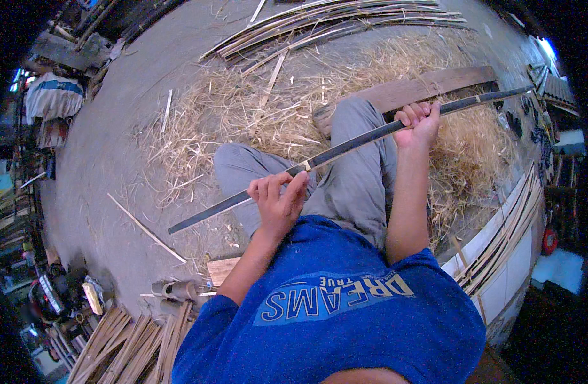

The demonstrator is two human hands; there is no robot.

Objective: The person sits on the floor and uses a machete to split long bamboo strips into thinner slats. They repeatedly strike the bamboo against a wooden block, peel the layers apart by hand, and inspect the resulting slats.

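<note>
A long, dark-skinned bamboo strip (351,144) with a pale node near its middle lies slantwise above my lap. Its lower end points to the left, its upper end to the far right. My left hand (278,200) is closed around it just left of the node, thumb along the strip. Farther up, my right hand (419,125) grips it with the fingers curled over. Beneath it are my bent legs in grey trousers (345,192).
Pale shavings (243,125) cover the floor around my legs. A wooden plank (428,86) lies beyond my right knee. Bamboo strips (332,29) are spread at the far side, more strips (505,230) at the right. Bundled sticks (134,345) sit lower left, a white sack (54,99) far left.
</note>
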